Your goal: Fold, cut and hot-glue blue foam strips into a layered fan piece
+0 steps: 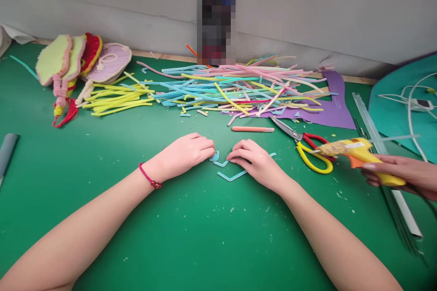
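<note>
My left hand [186, 152] rests on the green table [136, 218] with its fingers curled, pinching one end of a light blue bent strip [232, 175]. My right hand [254, 161] lies beside it, fingers pressed together on the other part of the same strip. The strip zigzags flat on the table between and under both hands. A red string bracelet [149, 177] circles my left wrist.
A heap of coloured strips [232, 86] lies behind, on a purple sheet [332, 111]. A pink stick [252, 129] and red-and-yellow scissors [309, 148] lie to the right. Another person's hand [403, 175] holds a yellow glue gun [355, 152]. Woven fans [78, 63] sit far left.
</note>
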